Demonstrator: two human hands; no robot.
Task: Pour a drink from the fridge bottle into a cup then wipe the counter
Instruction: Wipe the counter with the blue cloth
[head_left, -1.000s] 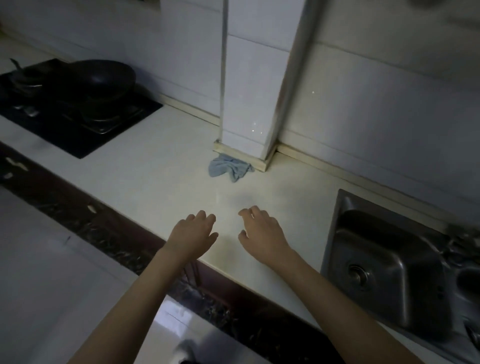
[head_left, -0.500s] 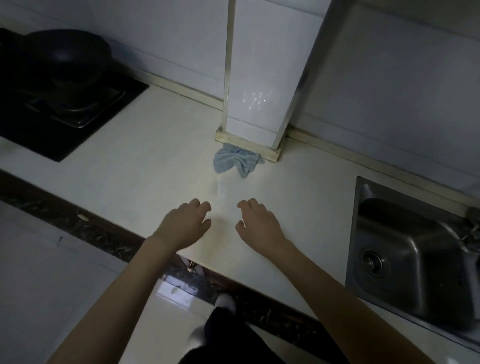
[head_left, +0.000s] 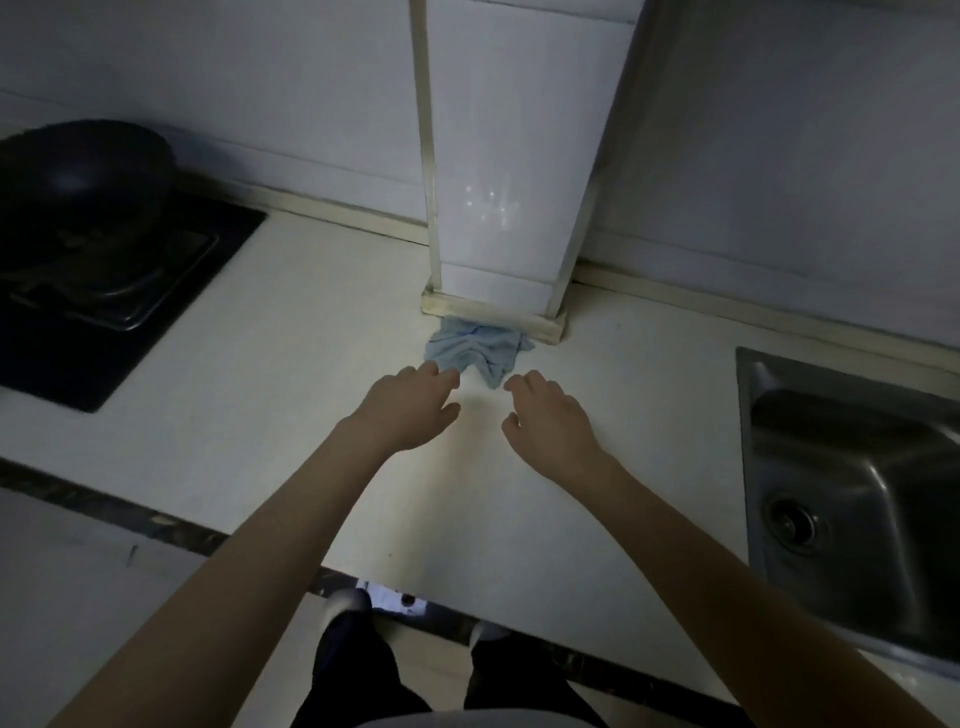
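A crumpled light blue cloth (head_left: 475, 349) lies on the pale counter (head_left: 291, 364) against the foot of a white tiled pillar. My left hand (head_left: 410, 405) reaches over the counter with relaxed fingers, its fingertips at the cloth's near left edge. My right hand (head_left: 550, 421) hovers beside it, fingers loosely bent, just short of the cloth's lower tip. Neither hand holds anything. No bottle and no cup appear in the head view.
A black wok (head_left: 83, 176) sits on a black hob (head_left: 119, 306) at the left. A steel sink (head_left: 857, 493) is set into the counter at the right. The white pillar (head_left: 509, 171) rises from the counter's back. My legs show below the counter edge.
Both hands have moved forward across the counter toward the blue cloth, and the view has drawn closer to the pillar.
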